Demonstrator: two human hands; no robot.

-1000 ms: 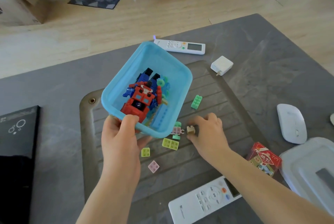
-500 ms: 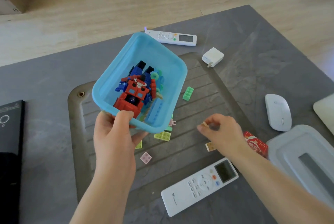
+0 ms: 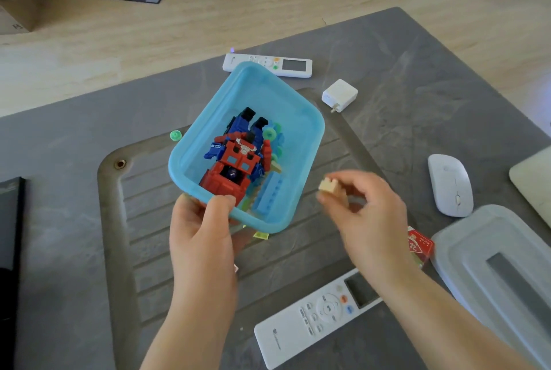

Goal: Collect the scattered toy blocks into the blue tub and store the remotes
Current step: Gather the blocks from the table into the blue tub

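Above the ribbed grey tray (image 3: 167,250) set into the grey stone-patterned table (image 3: 417,71), a blue tub (image 3: 301,137) of smooth plastic, rectangular with rounded corners, is held tilted off the surface. The tub is gripped at its near corner by the left hand (image 3: 202,232), with the thumb curled over the rim and the fingers hidden underneath. Inside the tub, a red and blue toy robot (image 3: 235,161) built of angular blocks is seen, beside a long light-blue studded brick (image 3: 269,195) and round green pieces. Just right of the tub, a small beige studded block (image 3: 329,186) is pinched between the thumb and curled fingers of the right hand (image 3: 369,220), which is raised and blurred. A yellow-green block (image 3: 261,235) is partly visible on the tray under the tub's near edge, and a green round piece (image 3: 175,135) lies left of the tub. Behind the tub, a white far remote (image 3: 286,64) with a grey screen lies flat. Near of the tub, a white near remote (image 3: 316,316) with a round button pad lies diagonally; its logo cannot be read. Right of the tub are found a square white charger (image 3: 340,95), a smooth oval white mouse (image 3: 450,184), a red printed box (image 3: 420,246) with unreadable writing, and a grey stepped lid (image 3: 465,247).
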